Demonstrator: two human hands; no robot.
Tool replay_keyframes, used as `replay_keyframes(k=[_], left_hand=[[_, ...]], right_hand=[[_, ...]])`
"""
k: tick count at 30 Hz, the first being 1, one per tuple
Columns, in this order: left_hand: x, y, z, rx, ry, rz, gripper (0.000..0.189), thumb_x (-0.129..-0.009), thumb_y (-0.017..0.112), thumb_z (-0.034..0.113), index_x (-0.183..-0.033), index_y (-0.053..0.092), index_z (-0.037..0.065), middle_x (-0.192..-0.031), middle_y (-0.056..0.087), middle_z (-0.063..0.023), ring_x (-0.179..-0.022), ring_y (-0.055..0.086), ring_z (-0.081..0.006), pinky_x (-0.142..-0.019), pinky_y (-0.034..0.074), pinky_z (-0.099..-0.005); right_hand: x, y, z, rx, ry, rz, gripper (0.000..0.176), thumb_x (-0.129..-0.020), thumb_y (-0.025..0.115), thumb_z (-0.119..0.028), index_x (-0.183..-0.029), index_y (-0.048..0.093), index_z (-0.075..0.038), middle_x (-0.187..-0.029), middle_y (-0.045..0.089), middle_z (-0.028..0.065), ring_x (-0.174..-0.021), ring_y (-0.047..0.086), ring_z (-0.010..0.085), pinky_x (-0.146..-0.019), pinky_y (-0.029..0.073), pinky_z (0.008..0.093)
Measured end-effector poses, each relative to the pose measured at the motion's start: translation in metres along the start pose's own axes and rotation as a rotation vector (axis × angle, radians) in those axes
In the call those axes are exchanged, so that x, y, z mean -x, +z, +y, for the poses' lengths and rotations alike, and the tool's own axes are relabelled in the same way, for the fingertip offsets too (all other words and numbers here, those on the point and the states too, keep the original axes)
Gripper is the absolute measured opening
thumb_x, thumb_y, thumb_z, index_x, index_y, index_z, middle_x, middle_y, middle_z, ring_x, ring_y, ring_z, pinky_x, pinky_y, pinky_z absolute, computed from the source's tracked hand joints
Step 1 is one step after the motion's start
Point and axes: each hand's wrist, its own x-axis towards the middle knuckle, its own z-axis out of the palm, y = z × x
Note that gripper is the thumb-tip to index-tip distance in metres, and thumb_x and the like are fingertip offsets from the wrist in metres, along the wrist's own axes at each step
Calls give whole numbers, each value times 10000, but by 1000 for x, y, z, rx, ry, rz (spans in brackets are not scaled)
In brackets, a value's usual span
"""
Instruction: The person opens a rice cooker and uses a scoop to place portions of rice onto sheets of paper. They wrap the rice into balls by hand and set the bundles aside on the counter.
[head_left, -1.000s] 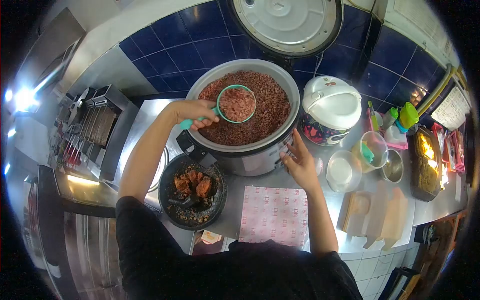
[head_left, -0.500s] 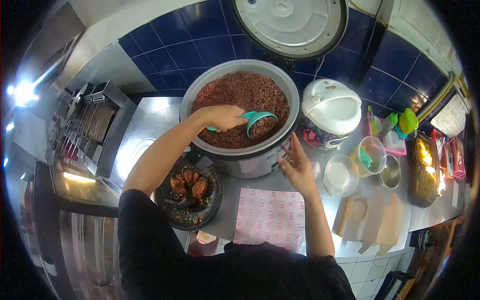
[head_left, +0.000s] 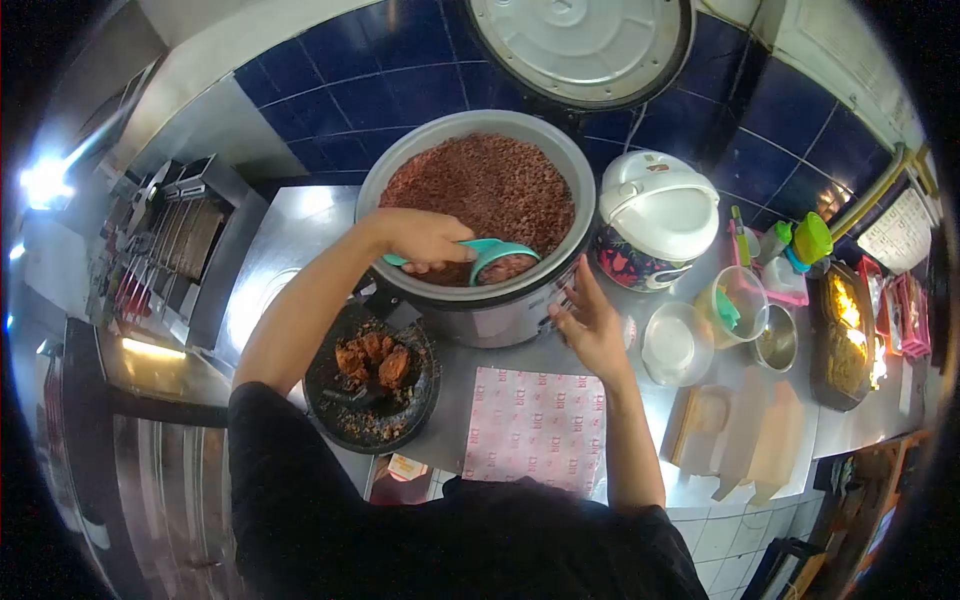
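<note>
My left hand (head_left: 420, 238) grips the handle of a teal scoop (head_left: 497, 260) that sits low in the near side of the big rice cooker (head_left: 470, 300), its bowl filled with reddish-brown rice. The pot is heaped with the same red rice (head_left: 485, 185). My right hand (head_left: 588, 322) rests with fingers spread against the cooker's front right side. A pink printed paper sheet (head_left: 530, 428) lies flat on the steel counter just in front of the cooker, below my right hand.
A black stone mortar (head_left: 370, 375) with brown paste stands at the cooker's left. A small white floral rice cooker (head_left: 655, 218), a clear tub (head_left: 680, 345), a plastic cup (head_left: 738, 300) and a metal bowl (head_left: 778, 340) stand at the right. The cooker's lid (head_left: 580, 45) is raised behind.
My left hand brought the scoop from above the middle of the rice toward the pot's near rim and dug it in. The right hand stayed on the cooker.
</note>
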Motion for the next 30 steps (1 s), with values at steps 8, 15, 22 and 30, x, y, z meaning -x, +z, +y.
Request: replay_keyframes(k=[8,15,22,30], left_hand=[[-5,3,12,3,-54,36,322,-1077,456,363,-969,519,66,-717,472,-10,-534,480,-111,-465,429,-313],[-20,-7,7,-5,-28,185,285,-1068,490,348,-1097,566,75,-735,569,-79,-582,588,-203,-523,480,-376],[-10,51,10,-499,98,694,346,-1038,517,306,-1283,533,62,-910,690,-277,-872,667,-497,-765,495,-610],[-4,26,-14,-361,191,402,319,-1057,486,311,-1117,593,17,-822,685,-211,-709,661,-422,-687,513,-515]], right_hand=[[-2,-7,16,-8,-100,60,860,-911,725,-16,-1606,219,-3,-1587,395,229,-1403,463,320,-899,563,325],[-2,-10,8,-63,9,12,868,-926,687,16,-1621,168,-20,-1659,240,230,-1457,392,364,-1143,398,406],[-3,-13,20,-121,-40,-10,888,-914,716,4,-1619,176,-28,-1657,250,214,-1449,391,375,-1067,492,381],[-4,-10,17,-95,-62,-13,880,-918,692,34,-1613,152,8,-1659,243,211,-1456,382,367,-1099,460,386]])
